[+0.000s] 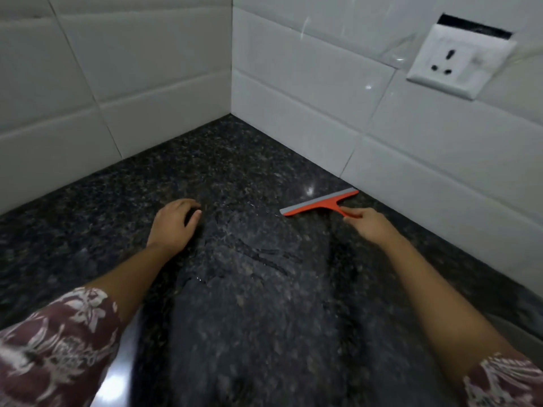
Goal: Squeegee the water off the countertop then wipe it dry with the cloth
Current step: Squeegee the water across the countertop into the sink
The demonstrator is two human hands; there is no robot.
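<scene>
1. Nearest me, two floral maroon-and-white sleeves frame the bottom corners, at seven and five o'clock, with bare forearms reaching out over the worktop.
2. The dark speckled granite countertop fills the middle; a thin film of water with ragged edges glints between the two arms.
3. At nine o'clock from that wet patch, the left hand rests palm down on the stone, fingers curled loosely, gripping nothing.
4. Out at two o'clock, the right hand pinches the end of the handle of an orange squeegee, whose grey blade lies on the granite just short of the right-hand wall.
5. Beyond, white wall tiles meet in a corner at twelve o'clock.
6. Farthest, at one o'clock, a white socket plate sits on the right-hand wall.
</scene>
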